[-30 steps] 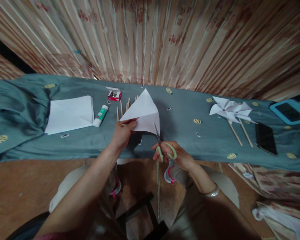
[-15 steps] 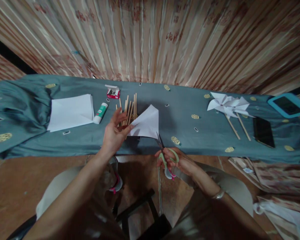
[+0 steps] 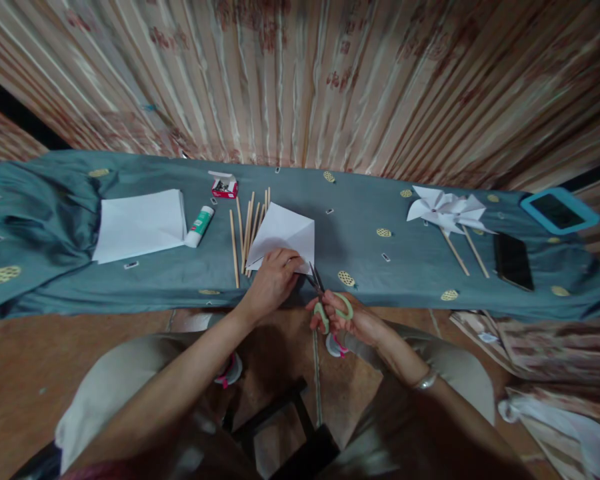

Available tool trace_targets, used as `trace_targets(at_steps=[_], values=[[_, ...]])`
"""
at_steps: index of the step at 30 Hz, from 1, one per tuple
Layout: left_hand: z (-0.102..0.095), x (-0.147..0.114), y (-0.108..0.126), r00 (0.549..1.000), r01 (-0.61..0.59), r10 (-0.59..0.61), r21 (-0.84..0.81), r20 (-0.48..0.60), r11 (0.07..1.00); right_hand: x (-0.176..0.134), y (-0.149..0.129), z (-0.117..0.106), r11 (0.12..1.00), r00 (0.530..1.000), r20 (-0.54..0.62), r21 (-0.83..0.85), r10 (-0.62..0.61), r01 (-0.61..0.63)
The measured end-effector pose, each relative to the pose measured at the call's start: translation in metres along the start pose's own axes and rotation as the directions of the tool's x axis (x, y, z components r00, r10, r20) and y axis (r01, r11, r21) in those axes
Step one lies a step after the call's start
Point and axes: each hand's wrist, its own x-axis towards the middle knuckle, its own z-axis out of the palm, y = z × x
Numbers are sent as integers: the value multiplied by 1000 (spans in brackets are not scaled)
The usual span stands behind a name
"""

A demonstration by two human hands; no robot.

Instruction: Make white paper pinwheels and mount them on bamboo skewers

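Note:
A creased white sheet of paper (image 3: 286, 230) lies tilted over the front middle of the table, partly covering a row of wooden sticks (image 3: 245, 233). My left hand (image 3: 276, 277) grips its near edge, fingers closed over the paper close to the lower right corner. In my right hand (image 3: 341, 313) is a pair of scissors (image 3: 321, 293) with light green handles, fingers through the loops. The blades are parted and point up at the paper's lower right corner. Whether they touch the paper I cannot tell.
Left of the sticks lie a glue stick (image 3: 199, 227), a stack of white paper (image 3: 139, 227) and an open red box (image 3: 224, 185) of small metal pieces. To the right are paper pinwheels (image 3: 443, 210) on sticks, a black phone (image 3: 513, 261) and a blue-framed tablet (image 3: 560, 209).
My left hand has moved right from the paper's left corner to its near edge. The paper has turned and lies flatter. The scissors stay by its lower right corner.

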Motion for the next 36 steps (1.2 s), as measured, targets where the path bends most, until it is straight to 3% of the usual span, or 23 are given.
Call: trace_targets(at_steps=[12, 19, 31, 36], values=[[3, -7, -5, 995, 86, -89, -67, -49, 994, -11, 5, -8, 992, 997, 31, -103, -74, 77], [-1, -23, -1, 998, 62, -65, -145, -12, 987, -11, 4, 3, 995, 998, -44, -88, -42, 38], [-6, -26, -2, 997, 73, -77, -182, -13, 981, -12, 8, 4, 973, 1000, -15, -229, -20, 16], [-6, -26, -1, 995, 101, -101, -195, 10, 976, -11, 10, 4, 980, 999, -22, -196, -35, 30]])
